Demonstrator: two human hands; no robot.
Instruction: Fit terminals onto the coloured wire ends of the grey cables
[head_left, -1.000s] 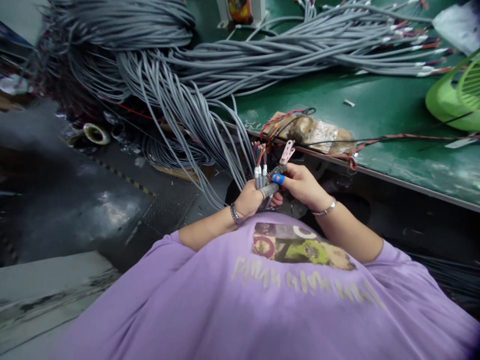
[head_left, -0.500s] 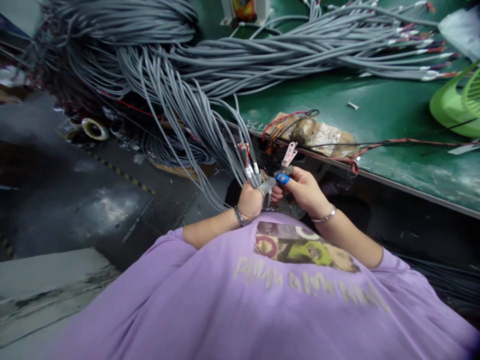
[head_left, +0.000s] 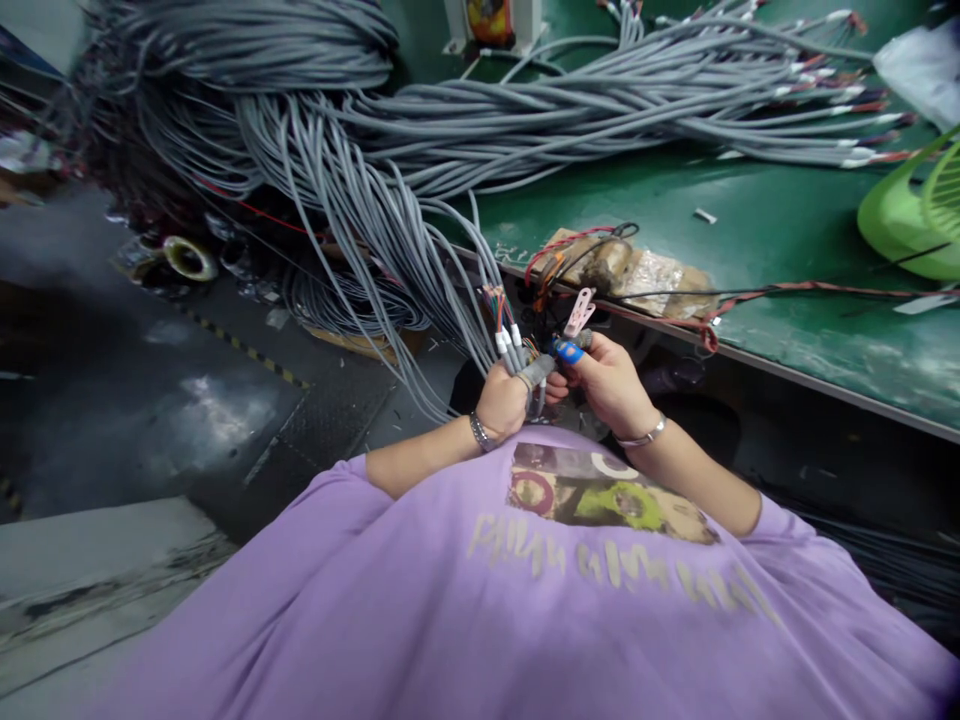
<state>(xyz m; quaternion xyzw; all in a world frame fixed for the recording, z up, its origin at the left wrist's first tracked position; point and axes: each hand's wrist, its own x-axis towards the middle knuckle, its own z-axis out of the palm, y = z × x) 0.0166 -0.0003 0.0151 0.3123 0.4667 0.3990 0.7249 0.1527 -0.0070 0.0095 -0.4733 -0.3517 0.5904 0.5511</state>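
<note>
My left hand (head_left: 504, 402) is closed around the ends of several grey cables (head_left: 513, 356), its thumb wrapped in grey tape. White bands and thin coloured wires (head_left: 496, 305) stick up from those cable ends. Close beside it, my right hand (head_left: 613, 382) is closed in a pinch, with blue tape on the thumb and grey on a finger. What lies between its fingertips is too small and hidden to make out. Just beyond the right fingertips stands a pink clothes peg (head_left: 580, 313), near the bench edge.
A thick bundle of grey cables (head_left: 525, 125) lies across the green bench (head_left: 795, 220) and hangs over its edge at left. On the bench are a taped wooden board with wires (head_left: 652, 278) and a green plastic basket (head_left: 900, 225). Cable coils (head_left: 352, 300) lie below.
Both hands stay close together in nearly the same place. The coloured wire ends have shifted slightly to the right, and the right hand has moved a little.
</note>
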